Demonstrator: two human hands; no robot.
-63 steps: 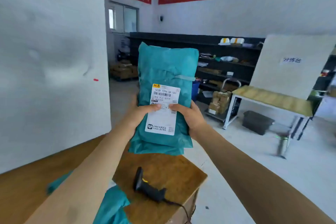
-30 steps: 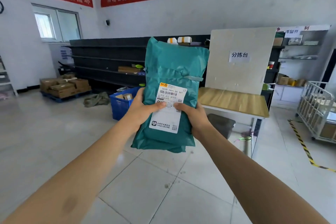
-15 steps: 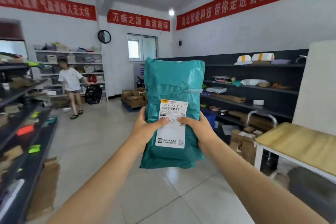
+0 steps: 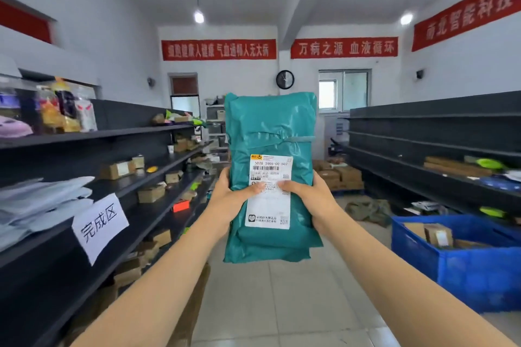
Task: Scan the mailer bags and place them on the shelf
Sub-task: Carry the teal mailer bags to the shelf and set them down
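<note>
I hold a teal mailer bag [image 4: 270, 127] upright in front of me, its white shipping label [image 4: 269, 205] facing me. My left hand [image 4: 229, 197] grips its left edge with the thumb on the label. My right hand [image 4: 313, 200] grips the right edge the same way. A long black shelf [image 4: 70, 236] runs down my left side, with a white paper sign [image 4: 98, 227] taped to its front edge and several pale mailer bags [image 4: 42, 200] stacked on the nearest level.
Small cardboard boxes [image 4: 150, 193] lie along the left shelf levels. A blue crate [image 4: 462, 259] with boxes stands on the floor at right, below another black shelf [image 4: 434, 146]. A tiled aisle [image 4: 282, 304] runs between them toward stacked cartons [image 4: 338, 177].
My view has swung left, away from the wooden table with the scanner, into the aisle between the shelves. Both hands have kept the same hold on the teal mailer bag.
</note>
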